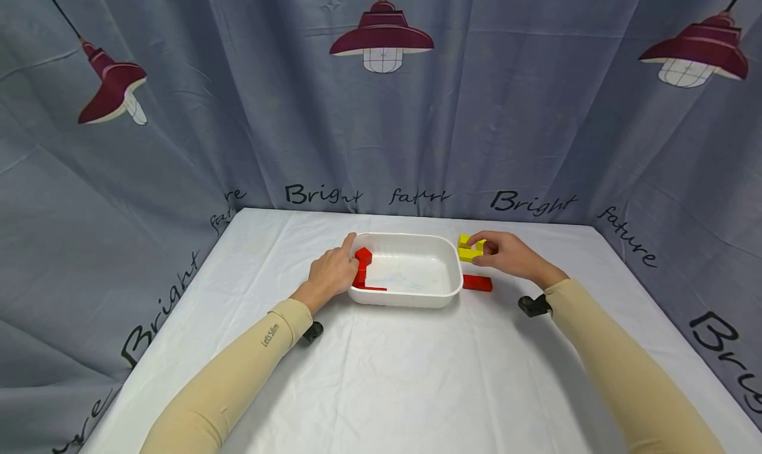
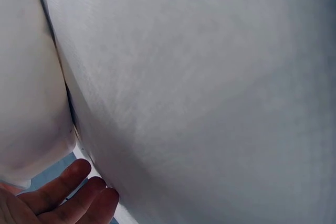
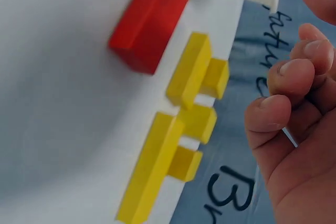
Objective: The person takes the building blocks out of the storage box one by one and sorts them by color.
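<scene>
- Grey-blue curtain (image 1: pixel 536 123), printed with dark red lamps and black lettering, fills the top and side edges of the head view; a white tablecloth (image 1: pixel 405 374) spreads below it.
- A beige left sleeve (image 1: pixel 232 374) with small dark lettering rises from the lower left, a black left wrist camera (image 1: pixel 312 331) beside its cuff.
- The left hand (image 1: pixel 332 270), left of centre, rests against the left end of the tray, index finger straight along the rim. In the left wrist view, three fingers extend loosely at lower left; whether the thumb presses the tray I cannot tell.
- The white plastic tray (image 1: pixel 405 300) sits mid-frame on the tablecloth.
- Inside the tray's left end lie red pieces (image 1: pixel 364 256), one with a hexagonal top, and a thin red strip (image 1: pixel 375 288) near the front wall.
- Just beyond the tray's right end, right of centre, lie a toothed yellow block (image 3: pixel 190 72) and a longer yellow block with two stubs (image 3: pixel 151 169).
- A red rectangular block (image 1: pixel 477 282) lies just below them in the frame, beside the tray.
- The right hand (image 1: pixel 512 252) reaches over the yellow blocks, fingers loosely bent, thumb apart, grasping nothing; the right wrist view shows it along the right edge.
- A beige right sleeve (image 1: pixel 613 355) runs to the lower right, a black right wrist camera (image 1: pixel 534 305) at its cuff.
</scene>
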The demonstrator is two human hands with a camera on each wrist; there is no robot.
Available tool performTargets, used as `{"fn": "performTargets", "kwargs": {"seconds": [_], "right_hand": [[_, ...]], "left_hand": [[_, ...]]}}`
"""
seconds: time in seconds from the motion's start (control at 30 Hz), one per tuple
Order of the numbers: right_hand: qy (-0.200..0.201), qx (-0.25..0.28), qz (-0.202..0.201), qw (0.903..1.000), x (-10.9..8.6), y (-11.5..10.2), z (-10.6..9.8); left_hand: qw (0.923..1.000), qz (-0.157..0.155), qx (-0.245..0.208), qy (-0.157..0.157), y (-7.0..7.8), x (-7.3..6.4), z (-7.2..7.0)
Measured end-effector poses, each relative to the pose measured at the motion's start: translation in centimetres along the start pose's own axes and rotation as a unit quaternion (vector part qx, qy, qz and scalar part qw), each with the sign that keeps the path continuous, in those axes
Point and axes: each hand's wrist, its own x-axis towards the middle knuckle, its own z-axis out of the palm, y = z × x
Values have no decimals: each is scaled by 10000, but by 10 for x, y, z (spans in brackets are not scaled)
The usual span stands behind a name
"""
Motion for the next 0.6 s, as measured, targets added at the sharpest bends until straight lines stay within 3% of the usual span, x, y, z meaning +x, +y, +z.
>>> {"fn": "performTargets", "kwargs": {"seconds": [0.37, 0.6], "right_hand": [[-325, 374, -326, 9982, 22, -33, 4], [-463, 331, -375, 9977, 35, -49, 12]], "left_hand": [[9999, 97, -16, 70, -1, -1, -1], [9999, 128, 30, 38, -1, -1, -2]]}}
